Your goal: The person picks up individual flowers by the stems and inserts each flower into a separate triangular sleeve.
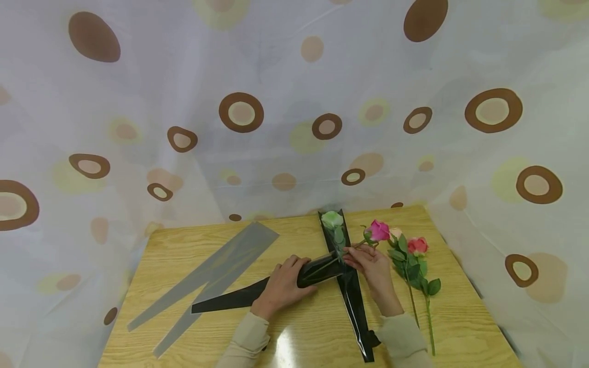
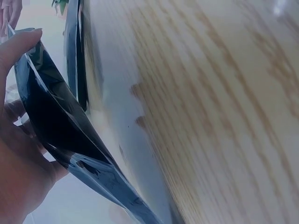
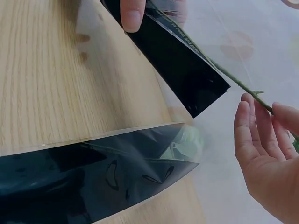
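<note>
In the head view, my left hand grips a long, tapering black flower sleeve around its middle. Its wide mouth points right, and in the left wrist view the thumb lies along the edge of the black film. My right hand pinches the green stem of a pink rose between thumb and fingers. The bloom sticks out past those fingers, while the stem's lower part runs into the held sleeve's mouth. Beneath lies a second black sleeve with a whitish-green rose inside.
Two flat greyish sleeves overlap on the left side of the wooden table. To the right of my right hand lie a coral rose and a peach rose. A dotted curtain hangs behind the table.
</note>
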